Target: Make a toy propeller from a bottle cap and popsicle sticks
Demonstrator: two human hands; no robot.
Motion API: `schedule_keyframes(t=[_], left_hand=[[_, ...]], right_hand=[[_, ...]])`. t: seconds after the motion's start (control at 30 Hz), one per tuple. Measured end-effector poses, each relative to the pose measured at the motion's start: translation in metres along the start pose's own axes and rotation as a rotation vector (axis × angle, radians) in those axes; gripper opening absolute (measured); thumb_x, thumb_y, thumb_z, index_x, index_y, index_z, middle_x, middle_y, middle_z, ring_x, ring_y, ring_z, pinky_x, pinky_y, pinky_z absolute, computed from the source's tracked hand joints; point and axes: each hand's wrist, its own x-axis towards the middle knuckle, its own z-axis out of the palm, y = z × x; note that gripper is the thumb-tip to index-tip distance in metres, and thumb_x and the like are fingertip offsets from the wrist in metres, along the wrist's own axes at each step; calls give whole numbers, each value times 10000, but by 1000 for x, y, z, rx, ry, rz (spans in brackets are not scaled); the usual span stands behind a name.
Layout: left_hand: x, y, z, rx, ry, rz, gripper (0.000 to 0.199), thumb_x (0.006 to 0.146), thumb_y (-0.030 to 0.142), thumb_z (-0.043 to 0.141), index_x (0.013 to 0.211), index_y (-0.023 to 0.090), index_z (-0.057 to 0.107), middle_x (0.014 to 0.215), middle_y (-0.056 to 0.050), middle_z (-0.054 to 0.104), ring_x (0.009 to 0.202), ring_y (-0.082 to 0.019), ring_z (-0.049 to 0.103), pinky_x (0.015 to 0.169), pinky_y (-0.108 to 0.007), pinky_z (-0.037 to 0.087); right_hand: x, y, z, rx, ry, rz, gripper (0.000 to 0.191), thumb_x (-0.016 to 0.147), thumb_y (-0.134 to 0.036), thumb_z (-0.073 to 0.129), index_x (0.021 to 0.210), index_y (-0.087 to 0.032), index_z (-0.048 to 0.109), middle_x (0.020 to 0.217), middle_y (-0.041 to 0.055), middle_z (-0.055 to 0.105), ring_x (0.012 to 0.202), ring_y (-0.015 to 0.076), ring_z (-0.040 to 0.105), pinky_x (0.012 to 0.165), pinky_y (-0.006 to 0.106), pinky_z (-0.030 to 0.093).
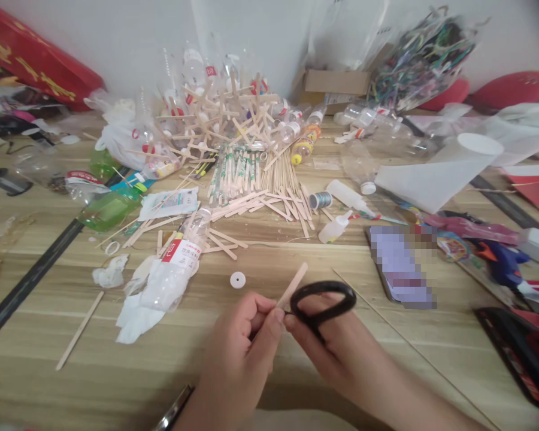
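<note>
Low in the middle of the view, my left hand (245,344) pinches a flat wooden craft stick (295,281) between thumb and finger; its far end points up and to the right. Right beside it, my right hand (335,335) grips a pair of scissors (351,296) by the black handle. The blades are hidden behind the fingers, so I cannot tell whether they touch the stick. A small white disc with a centre hole (238,279) lies just beyond my hands. Another craft stick (79,330) lies apart at the left.
A clear labelled bottle (179,257) lies on tissue at centre left. Farther back are piled craft sticks (251,203), plastic bottles and a wire spool (320,200). To the right lie a phone (397,263), small glue bottles (335,228), a thin stick (413,344) and a glue gun (503,260).
</note>
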Motion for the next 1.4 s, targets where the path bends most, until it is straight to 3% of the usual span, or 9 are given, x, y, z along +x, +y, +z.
schedule_keyframes(t=[0.23,0.33,0.43,0.6,0.83,1.1,1.4], left_hand=[[-2,6,3,-2,30,-13,276,880,457,536,787,200,572,450,89,430,388,-84,396,392,-164,305],[-4,8,5,-6,76,-36,300,876,475,540,758,200,572,445,92,404,394,-81,379,406,-166,302],[-3,6,5,-5,29,-33,313,878,491,536,759,204,571,438,93,392,390,-85,370,397,-171,289],[-3,5,3,0,15,10,297,890,479,521,773,208,549,462,87,412,400,-88,387,401,-171,293],[-3,7,3,23,9,51,280,909,451,495,781,207,543,480,88,405,423,-91,371,413,-176,281],[-3,5,3,24,-6,17,293,906,473,489,807,206,561,479,85,407,416,-98,366,405,-183,276],[-3,3,3,-2,-31,10,287,917,463,469,813,206,545,471,91,400,409,-90,354,402,-180,258]], right_hand=[[-2,0,0,-9,2,-8,218,915,-161,479,720,-232,412,643,-35,493,617,144,503,588,261,384],[-1,2,0,-37,72,1,231,922,-167,464,709,-234,405,641,-21,501,627,155,517,581,271,394],[-1,4,-2,-21,17,-4,231,927,-179,458,706,-232,415,639,-17,516,622,155,527,581,276,406],[-3,5,-5,56,30,127,259,955,-229,437,703,-243,381,534,-66,421,512,133,477,551,270,407],[-3,0,-1,57,59,11,302,949,-216,466,673,-234,345,633,-36,486,587,127,478,544,255,369],[-5,0,1,-143,109,-34,264,934,-226,512,676,-229,457,535,-59,427,481,127,405,538,288,331],[-5,4,4,-152,142,-105,219,954,-262,516,749,-220,578,553,-20,555,529,155,524,540,293,370]])
